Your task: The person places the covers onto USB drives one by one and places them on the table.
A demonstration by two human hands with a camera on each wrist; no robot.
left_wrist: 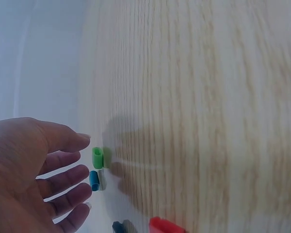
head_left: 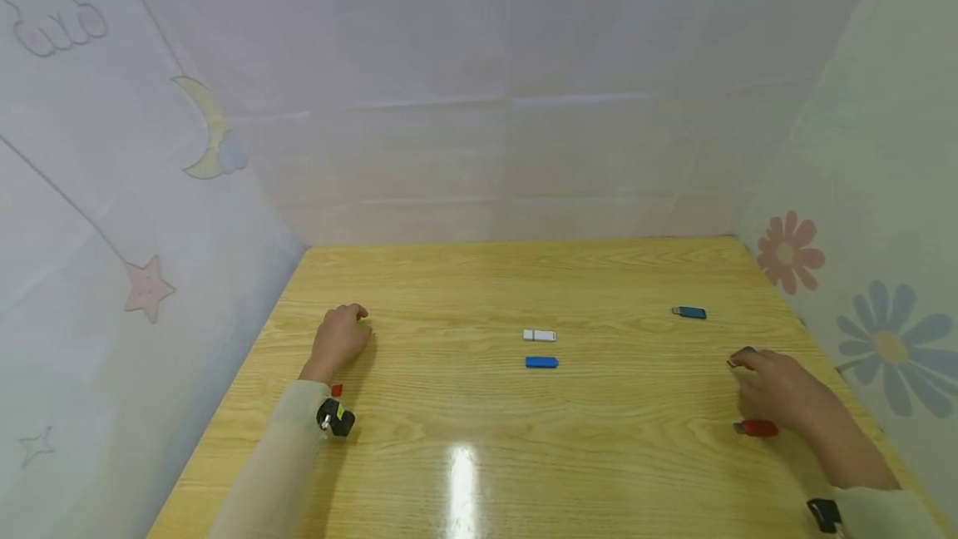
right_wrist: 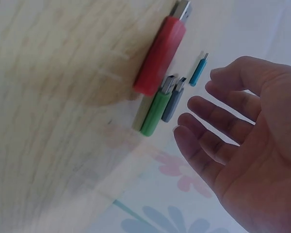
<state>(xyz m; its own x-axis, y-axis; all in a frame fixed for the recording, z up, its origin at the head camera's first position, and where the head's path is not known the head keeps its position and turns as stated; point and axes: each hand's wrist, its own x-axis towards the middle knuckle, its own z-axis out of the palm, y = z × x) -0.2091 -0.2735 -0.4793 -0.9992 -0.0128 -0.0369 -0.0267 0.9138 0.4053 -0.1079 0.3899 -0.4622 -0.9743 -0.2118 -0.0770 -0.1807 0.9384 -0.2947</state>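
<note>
My left hand (head_left: 340, 341) hovers over the left of the table, fingers loosely bent and holding nothing. Beside its fingertips in the left wrist view lie a green cap (left_wrist: 97, 158) and a teal cap (left_wrist: 94, 180). A dark cap (left_wrist: 118, 227) and a red cap (left_wrist: 166, 225) are at that view's lower edge. On the right, my relaxed right hand (head_left: 786, 389) grips nothing. Near its fingers in the right wrist view lie a grey USB stick (right_wrist: 173, 100) and a green USB stick (right_wrist: 155, 111). A red USB stick (right_wrist: 160, 57) lies closer to the camera.
A capped white USB stick (head_left: 540, 335) and a capped blue USB stick (head_left: 541, 362) lie mid-table, one in front of the other. Farther back on the right is a teal USB stick (head_left: 690, 313). Printed sheets surround the wooden table (head_left: 464, 289) at the back and sides.
</note>
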